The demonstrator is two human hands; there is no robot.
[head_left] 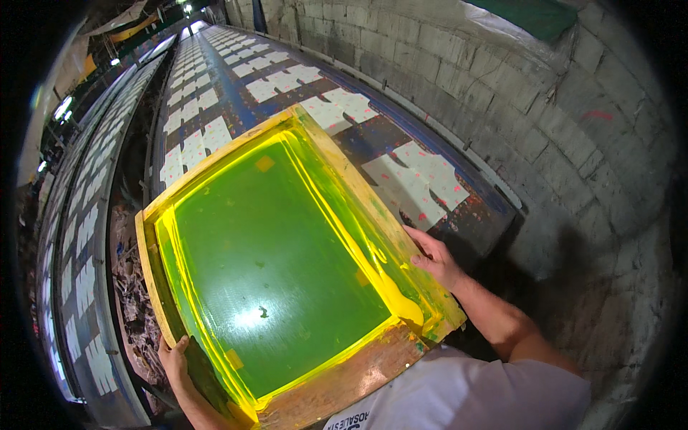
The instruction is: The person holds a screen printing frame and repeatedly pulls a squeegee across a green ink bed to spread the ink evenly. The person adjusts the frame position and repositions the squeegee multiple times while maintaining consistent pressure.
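Observation:
A screen-printing frame [351, 179] with wooden sides fills the middle of the view, tilted in front of my body. Its green mesh [265, 236] carries bright yellow ink [390, 297], thickest along the right side and pooled at the near right corner. Across the near end lies a brown wooden board [344, 380], possibly a squeegee. My left hand [175, 358] is closed on the left side near the lower corner, its thumb over the rim. My right hand [436, 259] grips the right side, with its fingers partly hidden behind the wood.
Beyond the frame runs a long dark printing table [373, 143] bearing rows of white cut fabric pieces [419, 183] with pink marks. Another long table [89, 315] with similar pieces stands left, past a gap of crumpled scraps [136, 308]. A grey block wall [516, 122] borders the right.

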